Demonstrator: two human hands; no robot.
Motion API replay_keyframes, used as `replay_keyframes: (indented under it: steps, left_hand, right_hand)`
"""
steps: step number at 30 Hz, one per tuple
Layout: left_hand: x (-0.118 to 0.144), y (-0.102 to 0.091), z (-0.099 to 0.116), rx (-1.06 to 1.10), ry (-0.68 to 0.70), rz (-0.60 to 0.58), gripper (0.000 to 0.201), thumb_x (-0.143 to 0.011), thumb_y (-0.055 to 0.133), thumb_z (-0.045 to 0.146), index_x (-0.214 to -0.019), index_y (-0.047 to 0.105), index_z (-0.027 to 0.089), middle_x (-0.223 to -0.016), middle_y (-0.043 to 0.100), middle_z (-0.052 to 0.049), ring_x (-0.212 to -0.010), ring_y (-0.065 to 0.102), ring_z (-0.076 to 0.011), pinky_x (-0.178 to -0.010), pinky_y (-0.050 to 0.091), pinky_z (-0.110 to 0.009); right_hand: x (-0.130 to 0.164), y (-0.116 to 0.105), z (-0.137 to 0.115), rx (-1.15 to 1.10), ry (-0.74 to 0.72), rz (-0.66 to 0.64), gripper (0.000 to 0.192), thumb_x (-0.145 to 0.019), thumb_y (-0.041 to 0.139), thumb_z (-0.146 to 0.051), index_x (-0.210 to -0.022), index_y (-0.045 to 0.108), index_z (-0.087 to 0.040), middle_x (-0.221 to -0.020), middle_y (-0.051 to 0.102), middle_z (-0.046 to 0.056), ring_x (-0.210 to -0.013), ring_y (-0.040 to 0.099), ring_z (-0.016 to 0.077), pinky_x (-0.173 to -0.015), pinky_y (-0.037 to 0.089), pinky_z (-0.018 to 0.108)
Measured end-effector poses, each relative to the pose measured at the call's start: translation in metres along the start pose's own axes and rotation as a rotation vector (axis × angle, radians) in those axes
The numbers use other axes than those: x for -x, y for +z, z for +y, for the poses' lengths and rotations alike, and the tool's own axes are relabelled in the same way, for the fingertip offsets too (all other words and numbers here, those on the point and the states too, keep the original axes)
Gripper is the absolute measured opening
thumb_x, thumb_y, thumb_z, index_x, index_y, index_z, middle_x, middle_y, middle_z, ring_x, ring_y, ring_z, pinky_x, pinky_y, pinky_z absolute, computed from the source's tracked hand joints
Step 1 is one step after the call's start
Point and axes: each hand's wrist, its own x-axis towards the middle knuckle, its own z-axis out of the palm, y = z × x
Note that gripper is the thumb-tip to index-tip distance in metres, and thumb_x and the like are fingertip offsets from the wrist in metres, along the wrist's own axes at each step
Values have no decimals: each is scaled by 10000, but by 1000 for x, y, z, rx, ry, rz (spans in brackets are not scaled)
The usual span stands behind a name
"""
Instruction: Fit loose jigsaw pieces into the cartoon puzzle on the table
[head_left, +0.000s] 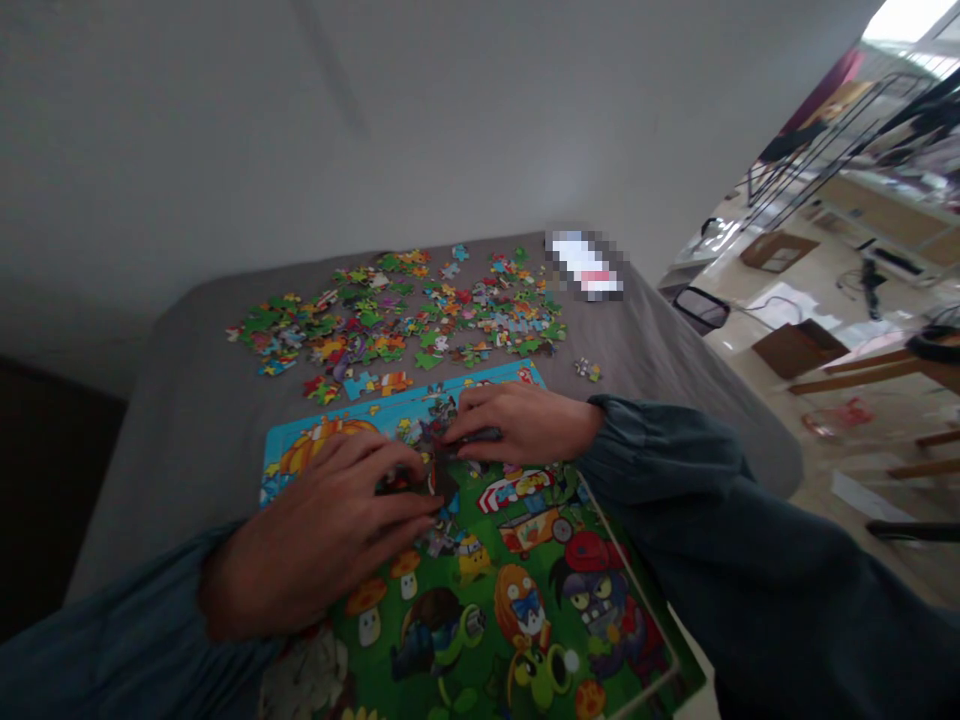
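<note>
A colourful cartoon jigsaw board (517,590) with a blue border lies on the grey table (187,400) right in front of me. My left hand (322,530) rests flat on the board's upper left, its fingertips pressing on dark puzzle pieces (439,470) near the middle. My right hand (517,420) lies on the board's upper edge, its fingers pressing the same dark patch from the right. Both sleeves are dark blue-grey. Whether either hand pinches a loose piece cannot be told.
Several loose puzzle pieces (405,310) are scattered across the far half of the table, with a few joined ones (379,383) just beyond the board. A blurred white item (585,265) lies at the far right corner. Chairs and boxes (799,345) stand on the floor to the right.
</note>
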Motion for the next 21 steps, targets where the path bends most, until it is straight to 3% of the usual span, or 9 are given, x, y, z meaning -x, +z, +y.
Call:
replay_keyframes:
  steps: [4, 8, 12, 17, 21]
  left_hand:
    - [1, 3, -10, 25, -97, 53, 450, -1097, 427, 577, -1086, 818, 356, -1013, 744, -23, -975, 646, -244, -873, 486, -415]
    - [7, 3, -25, 58, -185, 30, 474, -1058, 447, 670, -1112, 813, 373, -1080, 755, -22, -1020, 664, -248, -894, 511, -410]
    - [11, 3, -34, 98, -217, -8, 498, -1030, 468, 710, -1170, 805, 372, -1141, 761, -33, -1068, 677, -263, -934, 538, -415]
    - [12, 3, -35, 169, -213, -37, 486, -1027, 488, 697, -1243, 777, 371, -1172, 755, -42, -1063, 701, -262, -915, 574, -401]
    - [11, 2, -34, 197, -217, -51, 495, -1043, 465, 681, -1259, 773, 359, -1161, 757, -54, -1060, 710, -261, -896, 586, -394]
  right_hand:
    - [-2, 4, -7, -24, -61, -51, 218, -1030, 699, -305, -1204, 782, -204, -1144, 724, 90, -1000, 661, 186, -833, 476, 300]
    - [-4, 8, -13, -11, -84, -54, 214, -1001, 743, -377, -1092, 773, -186, -1115, 716, 80, -1012, 649, 186, -816, 451, 283]
    - [-4, 7, -10, 8, -62, -49, 332, -960, 766, -500, -973, 747, -168, -1046, 723, 81, -981, 640, 203, -801, 441, 299]
    - [-1, 2, -2, -2, -90, -39, 379, -971, 773, -434, -1268, 737, -202, -1127, 742, 93, -1061, 658, 228, -927, 466, 349]
    - [-1, 1, -7, -5, -125, -102, 301, -1014, 721, -332, -1277, 738, -187, -1091, 751, 88, -1026, 650, 218, -894, 460, 337]
